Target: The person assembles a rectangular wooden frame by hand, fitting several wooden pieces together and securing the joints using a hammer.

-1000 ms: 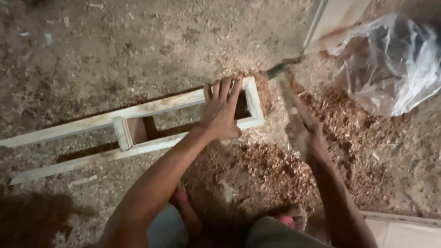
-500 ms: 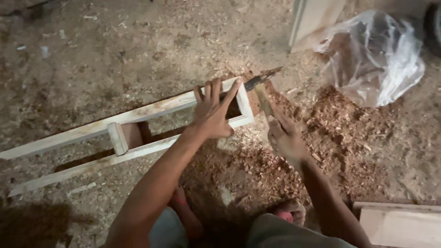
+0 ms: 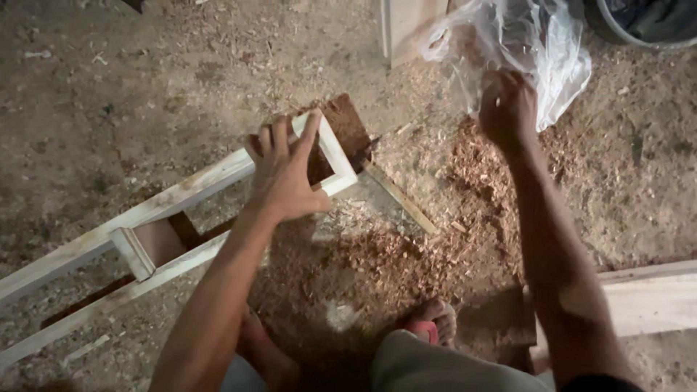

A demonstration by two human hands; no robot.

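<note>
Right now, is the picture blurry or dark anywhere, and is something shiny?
In the head view, the light is dim and warm; the bottom edge falls into deep shadow around the foot. The clear plastic bag shows pale glare by the right hand. The left hand on the white wooden frame looks fairly sharp; the sawdust floor is soft and grainy.

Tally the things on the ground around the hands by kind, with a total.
Wooden frame, under the left hand: 1
Clear plastic bag, at the right hand: 1
Hammer, lying on the sawdust: 1
Loose boards: 2, one near the bag, one beside the right arm
Bucket, partly in view: 1
Total: 6
</note>
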